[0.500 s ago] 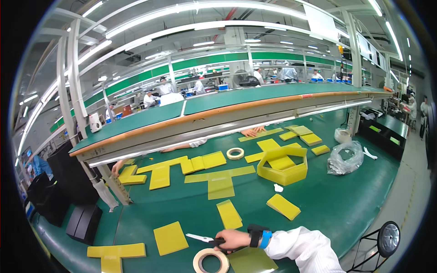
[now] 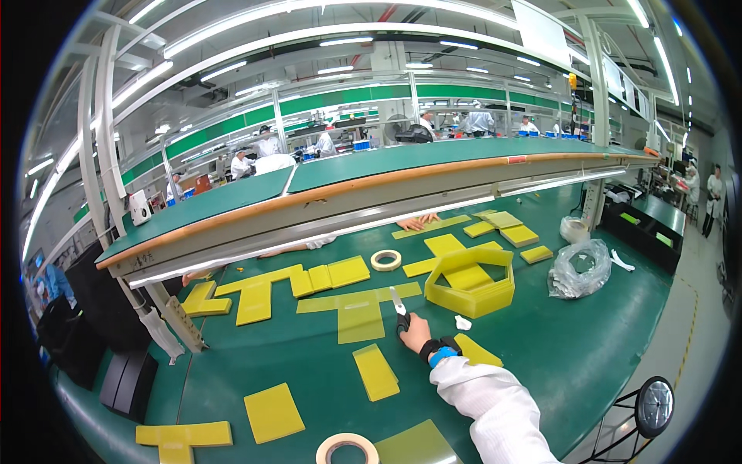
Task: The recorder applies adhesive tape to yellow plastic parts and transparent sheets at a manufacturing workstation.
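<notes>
nearest us, at the near edge of the green bench (image 2: 587,340), lies a roll of pale masking tape (image 2: 347,448), and just beyond it two flat yellow rectangular foam pads (image 2: 272,411). our right hand (image 2: 415,332), out of a white sleeve with a black and blue wristband, is clenched around the black handles of a pair of small scissors (image 2: 399,307), whose blades point away over the middle of the bench, touching a translucent yellow t-shaped sheet (image 2: 358,308). we judge the scissors light, stiff and sharp, best held by the handle loops; the sheet looks thin and floppy. our left hand is out of sight. farther on sit a yellow hexagonal foam frame (image 2: 471,284), a second tape roll (image 2: 386,260), and a crumpled clear plastic bag (image 2: 580,268) toward the right edge.
</notes>
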The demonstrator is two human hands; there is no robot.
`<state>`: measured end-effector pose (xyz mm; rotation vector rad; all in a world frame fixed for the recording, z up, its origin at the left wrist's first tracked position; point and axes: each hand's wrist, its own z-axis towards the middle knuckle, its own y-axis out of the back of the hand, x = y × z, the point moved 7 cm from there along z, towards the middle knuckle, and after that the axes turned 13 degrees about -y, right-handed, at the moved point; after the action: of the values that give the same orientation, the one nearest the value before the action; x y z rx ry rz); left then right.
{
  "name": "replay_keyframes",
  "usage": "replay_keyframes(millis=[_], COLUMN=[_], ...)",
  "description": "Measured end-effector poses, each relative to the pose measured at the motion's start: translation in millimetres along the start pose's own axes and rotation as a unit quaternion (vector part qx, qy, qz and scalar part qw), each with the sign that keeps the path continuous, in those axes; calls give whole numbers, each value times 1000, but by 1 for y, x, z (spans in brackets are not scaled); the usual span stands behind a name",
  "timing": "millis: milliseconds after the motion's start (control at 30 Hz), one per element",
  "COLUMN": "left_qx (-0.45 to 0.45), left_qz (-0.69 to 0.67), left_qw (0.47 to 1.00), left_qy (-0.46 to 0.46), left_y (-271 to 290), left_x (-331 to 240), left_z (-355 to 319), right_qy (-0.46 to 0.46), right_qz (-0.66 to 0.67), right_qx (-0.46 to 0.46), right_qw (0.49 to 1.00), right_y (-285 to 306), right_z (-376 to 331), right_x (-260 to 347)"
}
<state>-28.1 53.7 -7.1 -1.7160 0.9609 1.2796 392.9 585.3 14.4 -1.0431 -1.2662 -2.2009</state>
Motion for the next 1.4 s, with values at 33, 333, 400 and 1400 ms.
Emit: replay_keyframes(millis=[33, 333, 400, 1400], left_qx=[-6, 9, 26, 393], left_qz=[22, 35, 15, 451], left_qw=[1000, 999, 999, 799], left_qy=[-21, -13, -11, -64], left_y=[-3, -12, -10, -72], left_x=[-2, -8, -2, 68], left_z=[-2, 4, 6, -42], right_qy=[-41, -84, -58, 369], right_qz=[-24, -186, -216, 54], right_qx=[11, 26, 14, -265], right_qw=[999, 979, 975, 889], right_y=[-9, -18, -18, 416], right_z=[-1, -1, -3, -440], right_x=[-10, -18, -17, 207])
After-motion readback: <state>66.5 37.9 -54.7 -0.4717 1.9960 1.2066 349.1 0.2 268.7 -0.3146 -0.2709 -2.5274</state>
